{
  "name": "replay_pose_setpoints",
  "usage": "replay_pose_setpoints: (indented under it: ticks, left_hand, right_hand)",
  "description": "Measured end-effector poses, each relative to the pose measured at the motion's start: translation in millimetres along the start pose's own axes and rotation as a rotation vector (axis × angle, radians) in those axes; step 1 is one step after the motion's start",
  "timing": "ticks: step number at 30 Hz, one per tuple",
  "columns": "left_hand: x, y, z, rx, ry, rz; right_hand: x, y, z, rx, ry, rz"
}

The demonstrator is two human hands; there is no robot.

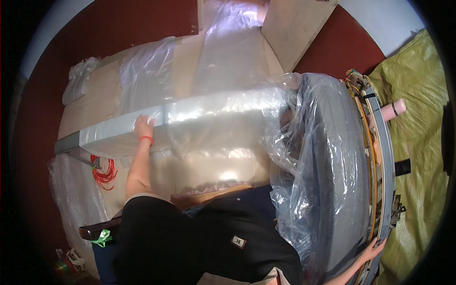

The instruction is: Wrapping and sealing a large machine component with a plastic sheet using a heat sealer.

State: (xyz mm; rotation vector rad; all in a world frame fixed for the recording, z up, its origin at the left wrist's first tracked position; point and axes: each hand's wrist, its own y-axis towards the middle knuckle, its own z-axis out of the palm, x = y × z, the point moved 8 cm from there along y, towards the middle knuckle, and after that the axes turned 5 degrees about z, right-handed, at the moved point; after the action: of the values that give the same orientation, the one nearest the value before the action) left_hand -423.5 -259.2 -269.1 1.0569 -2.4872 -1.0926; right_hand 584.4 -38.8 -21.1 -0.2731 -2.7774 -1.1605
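Observation:
A long grey bar (66, 141) lies across the cardboard-covered table, sheathed in a clear plastic sleeve (213, 107). My left hand (143, 127) is under or against the plastic, pressed on the bar near its left part, a red band on the wrist. At the bar's right end stands a large grey panel (332, 156) with a metal frame edge (385, 156), half wrapped in crumpled clear plastic (289, 142). My right hand (373, 249) grips the panel's lower edge at the bottom right.
A coil of orange cord (104, 173) lies under the bar's left end. Stacked clear bags (78, 78) sit at the table's far left. A yellow-green woven sheet (418, 142) covers the right side, with a pink cylinder (394, 109) on it. The floor is dark red.

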Motion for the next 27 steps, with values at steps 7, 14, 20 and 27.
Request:
replay_pose_setpoints:
  ticks: [7,14,20,27]
  left_hand:
    - [142.1,-25.0,55.2,0.229,-0.403,-0.650]
    - [268.4,-7.6,1.9,-0.438,-0.475,-1.228]
    - [-102.4,186.6,-49.3,-0.031,-1.341,-0.338]
    - [-481.8,127.1,-271.5,0.792,-1.861,0.649]
  right_hand:
    - [7.9,-2.9,-11.8,0.022,0.013,-0.050]
    - [-2.8,-8.7,-11.2,-0.004,0.250,0.231]
    - [183.1,3.1,46.0,0.301,0.695,0.077]
    - [426.1,-55.5,48.7,0.914,1.372,-0.113]
